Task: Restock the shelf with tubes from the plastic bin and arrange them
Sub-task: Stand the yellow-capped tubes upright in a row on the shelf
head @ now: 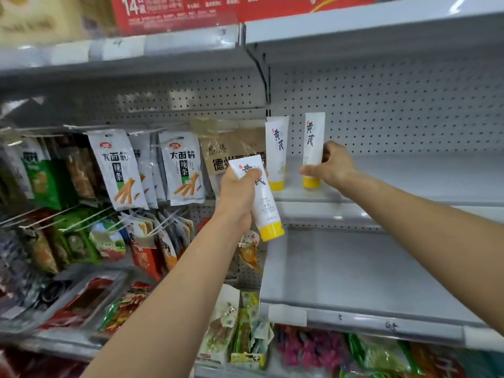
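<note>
Left hand, centre frame, fingers clenched round a spare tube, held ready. Right hand grasps a second tube cap-down on the shelf, apparently aligning it.

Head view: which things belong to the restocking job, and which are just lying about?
Job: left hand holding tilted tube; right hand gripping right tube; middle tube standing alone; shelf.
Lying about: hanging snack packets; brown bag; red box above.
</note>
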Action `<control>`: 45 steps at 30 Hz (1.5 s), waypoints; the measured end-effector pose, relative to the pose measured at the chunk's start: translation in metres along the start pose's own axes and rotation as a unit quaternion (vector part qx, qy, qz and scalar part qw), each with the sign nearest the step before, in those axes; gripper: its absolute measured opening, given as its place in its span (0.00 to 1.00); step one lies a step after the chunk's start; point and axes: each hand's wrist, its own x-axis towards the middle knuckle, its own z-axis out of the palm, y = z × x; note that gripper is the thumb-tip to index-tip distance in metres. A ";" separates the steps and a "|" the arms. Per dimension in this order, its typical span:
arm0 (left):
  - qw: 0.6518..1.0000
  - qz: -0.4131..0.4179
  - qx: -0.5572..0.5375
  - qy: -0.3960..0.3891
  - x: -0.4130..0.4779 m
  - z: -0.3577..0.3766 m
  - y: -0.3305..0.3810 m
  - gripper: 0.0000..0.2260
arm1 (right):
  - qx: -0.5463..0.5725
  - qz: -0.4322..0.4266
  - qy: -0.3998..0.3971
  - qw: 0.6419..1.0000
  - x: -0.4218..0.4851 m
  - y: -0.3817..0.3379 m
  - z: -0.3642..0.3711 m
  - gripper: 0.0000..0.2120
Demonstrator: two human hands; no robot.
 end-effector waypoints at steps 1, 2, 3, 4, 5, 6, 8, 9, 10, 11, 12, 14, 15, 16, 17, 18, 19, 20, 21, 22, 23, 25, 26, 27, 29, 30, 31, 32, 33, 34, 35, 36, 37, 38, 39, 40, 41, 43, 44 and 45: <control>1.000 -0.002 -0.003 0.001 0.005 0.001 0.000 0.10 | -0.014 0.007 -0.002 1.000 0.007 0.004 0.004 0.25; 1.000 -0.004 -0.007 0.001 0.009 0.001 0.000 0.10 | -0.023 0.011 -0.004 1.000 0.015 0.008 0.009 0.26; 1.000 -0.006 -0.011 0.000 0.014 0.002 0.000 0.11 | -0.028 0.012 -0.005 1.000 0.022 0.011 0.012 0.26; 1.000 -0.008 -0.015 -0.001 0.018 0.003 -0.001 0.11 | -0.032 0.012 -0.007 0.999 0.027 0.013 0.015 0.26; 1.000 -0.010 -0.016 -0.002 0.021 0.003 -0.001 0.10 | -0.037 0.010 -0.008 0.999 0.033 0.014 0.018 0.26; 1.000 -0.012 -0.015 -0.001 0.025 0.004 -0.002 0.10 | -0.044 0.009 -0.009 0.999 0.038 0.014 0.020 0.26; 1.000 -0.022 -0.007 0.004 0.031 0.005 -0.004 0.09 | -0.059 0.009 -0.005 0.998 0.048 0.014 0.023 0.27; 1.000 -0.026 -0.004 0.006 0.034 0.006 -0.004 0.09 | -0.067 0.010 -0.002 0.998 0.053 0.015 0.024 0.27; 1.000 -0.028 -0.004 0.006 0.036 0.007 -0.006 0.09 | -0.075 0.011 0.000 0.997 0.059 0.017 0.026 0.28; 1.000 -0.029 -0.004 0.006 0.039 0.008 -0.007 0.10 | -0.080 0.013 0.002 0.997 0.064 0.018 0.027 0.28; 1.000 -0.030 -0.005 0.005 0.041 0.009 -0.007 0.10 | -0.081 0.016 0.003 0.997 0.069 0.020 0.028 0.29; 1.000 -0.028 -0.004 0.003 0.044 0.010 -0.008 0.10 | -0.079 0.022 0.005 0.997 0.078 0.023 0.029 0.29; 1.000 -0.028 -0.003 0.002 0.046 0.011 -0.009 0.10 | -0.079 0.024 0.005 0.997 0.081 0.024 0.030 0.29; 1.000 -0.029 -0.002 0.003 0.047 0.011 -0.009 0.11 | -0.079 0.025 0.003 0.997 0.084 0.026 0.030 0.29; 1.000 -0.030 -0.001 0.004 0.048 0.011 -0.009 0.11 | -0.078 0.027 -0.002 0.997 0.086 0.026 0.031 0.29; 1.000 -0.030 -0.004 0.005 0.048 0.011 -0.009 0.11 | -0.076 0.029 -0.007 0.997 0.088 0.027 0.032 0.30; 1.000 -0.030 -0.006 0.004 0.049 0.012 -0.009 0.11 | -0.072 0.031 -0.012 0.997 0.090 0.027 0.032 0.30; 0.999 -0.031 -0.008 0.004 0.049 0.012 -0.009 0.11 | -0.068 0.033 -0.015 0.997 0.091 0.027 0.033 0.30; 0.999 -0.033 -0.008 0.004 0.049 0.013 -0.009 0.11 | -0.065 0.036 -0.016 0.997 0.092 0.027 0.033 0.30; 0.999 -0.035 -0.009 0.006 0.048 0.013 -0.009 0.10 | -0.066 0.040 -0.018 0.997 0.092 0.027 0.033 0.30; 0.999 -0.036 -0.011 0.005 0.048 0.013 -0.009 0.09 | -0.070 0.046 -0.021 0.996 0.091 0.027 0.034 0.31; 0.999 -0.040 -0.015 0.004 0.045 0.012 -0.008 0.07 | -0.082 0.066 -0.025 0.994 0.090 0.027 0.034 0.33; 0.999 -0.040 -0.017 0.003 0.043 0.010 -0.007 0.07 | -0.088 0.079 -0.016 0.993 0.087 0.026 0.033 0.35; 0.999 -0.038 -0.018 0.005 0.042 0.008 -0.007 0.07 | -0.095 0.086 0.003 0.992 0.084 0.024 0.031 0.37; 0.999 -0.026 -0.022 0.008 0.038 0.004 -0.007 0.09 | -0.098 0.054 0.047 0.993 0.075 0.019 0.023 0.33; 1.000 -0.019 -0.024 0.007 0.036 0.001 -0.006 0.10 | -0.090 0.018 0.060 0.994 0.066 0.014 0.019 0.27; 1.000 -0.013 -0.024 0.007 0.033 0.000 -0.005 0.11 | -0.081 -0.021 0.058 0.995 0.055 0.008 0.015 0.21; 1.000 -0.009 -0.024 0.008 0.030 -0.001 -0.005 0.11 | -0.060 -0.054 0.042 0.996 0.041 0.001 0.011 0.14; 1.000 -0.005 -0.020 0.010 0.027 -0.002 -0.004 0.12 | -0.031 -0.079 0.013 0.996 0.026 -0.007 0.009 0.09; 1.000 -0.002 -0.016 0.012 0.025 -0.002 -0.003 0.11 | -0.006 -0.099 -0.027 0.995 0.012 -0.015 0.007 0.06; 1.000 0.002 -0.008 0.015 0.022 -0.002 -0.002 0.10 | 0.006 -0.112 -0.073 0.991 -0.004 -0.024 0.006 0.07; 1.000 0.006 -0.002 0.017 0.019 -0.001 0.000 0.08 | 0.001 -0.115 -0.125 0.985 -0.019 -0.033 0.006 0.10; 1.000 0.012 0.000 0.019 0.017 0.000 0.001 0.05 | -0.021 -0.110 -0.175 0.978 -0.034 -0.040 0.008 0.14; 1.000 0.017 -0.004 0.020 0.014 0.001 0.003 0.04 | -0.056 -0.108 -0.211 0.970 -0.048 -0.046 0.010 0.18; 1.000 0.021 -0.008 0.022 0.012 0.003 0.005 0.04 | -0.096 -0.110 -0.230 0.962 -0.059 -0.050 0.014 0.21; 0.999 0.020 -0.013 0.024 0.010 0.004 0.007 0.05 | -0.131 -0.117 -0.236 0.956 -0.069 -0.052 0.018 0.23; 0.999 0.019 -0.019 0.025 0.009 0.005 0.008 0.05 | -0.154 -0.122 -0.230 0.953 -0.077 -0.053 0.022 0.23; 0.999 0.024 -0.033 0.022 0.006 0.007 0.011 0.05 | -0.171 -0.125 -0.204 0.956 -0.087 -0.053 0.027 0.21; 0.999 0.029 -0.040 0.018 0.004 0.008 0.012 0.04 | -0.177 -0.128 -0.189 0.957 -0.089 -0.052 0.028 0.20; 0.998 0.037 -0.044 0.011 0.003 0.009 0.012 0.04 | -0.186 -0.133 -0.175 0.958 -0.089 -0.051 0.028 0.19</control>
